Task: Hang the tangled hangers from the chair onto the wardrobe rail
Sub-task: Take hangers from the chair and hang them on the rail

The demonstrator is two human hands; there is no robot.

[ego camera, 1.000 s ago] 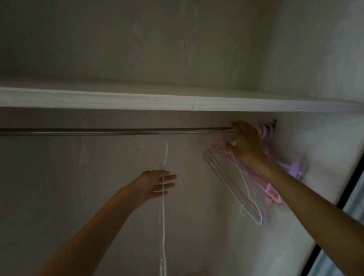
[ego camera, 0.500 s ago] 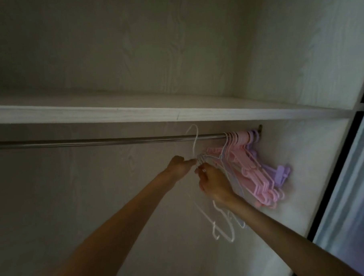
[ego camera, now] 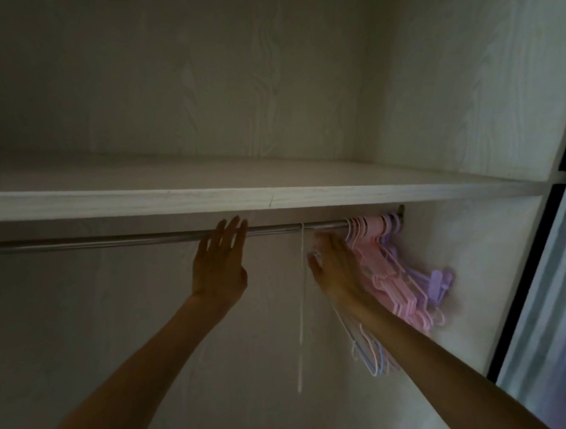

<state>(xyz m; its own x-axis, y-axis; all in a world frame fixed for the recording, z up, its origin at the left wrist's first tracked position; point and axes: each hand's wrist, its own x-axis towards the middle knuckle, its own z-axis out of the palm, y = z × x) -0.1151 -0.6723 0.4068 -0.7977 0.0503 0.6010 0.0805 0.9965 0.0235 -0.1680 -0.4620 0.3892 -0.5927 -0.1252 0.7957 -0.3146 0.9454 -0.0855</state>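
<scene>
Rail: the grey metal wardrobe rail (ego camera: 114,240) runs across the middle of the frame from the left edge, just under the white wooden shelf (ego camera: 274,195), and its left half is bare.
Left hand: the left hand (ego camera: 219,265) is up at centre frame, grip apart, fingers spread flat and empty, fingertips right at the rail.
Lone hanger: just right of that hand a thin white wire hanger (ego camera: 302,304) is hooked on the rail, seen edge-on and dropping straight down toward lower centre, with no hand touching it.
Right hand: the right hand (ego camera: 334,264) sits right of centre below the rail, against the cluster; there's a pale blur at the thumb and I can't tell whether the grip is closed on a wire or merely resting.
Wire bundle: white, pink and blue thin wire hangers (ego camera: 368,350) dangle below the right wrist and forearm, their tops hidden behind the arm, so whether they're hooked on is unclear.
Hung cluster: pink and lilac plastic hangers (ego camera: 397,267) are packed at the far right end of the rail, splayed against the wardrobe side wall.
Progress: looks well advanced, with most hangers up. What's left is settling the loose wire bundle, perhaps sliding the lone hanger across. The chair is out of view, so any remainder there is unknown.
</scene>
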